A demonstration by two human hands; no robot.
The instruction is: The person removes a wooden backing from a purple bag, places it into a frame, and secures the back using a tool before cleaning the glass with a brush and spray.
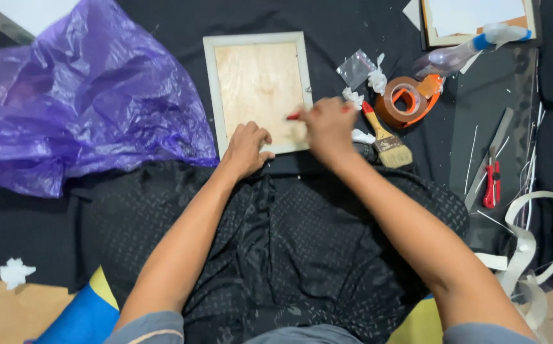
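A picture frame (257,89) lies face down on black cloth, with a pale rim and a plywood back panel. My left hand (246,148) presses with curled fingers on the frame's near edge. My right hand (328,125) is closed around a small red-handled tool (294,116), whose tip points at the frame's lower right corner. Most of the tool is hidden inside my fist.
A crumpled purple plastic sheet (79,95) lies at left. A paintbrush (384,139), an orange tape dispenser (409,100), a small clear bag (356,67) and white tissue bits sit right of the frame. A red cutter (492,183) and metal ruler (489,159) lie farther right.
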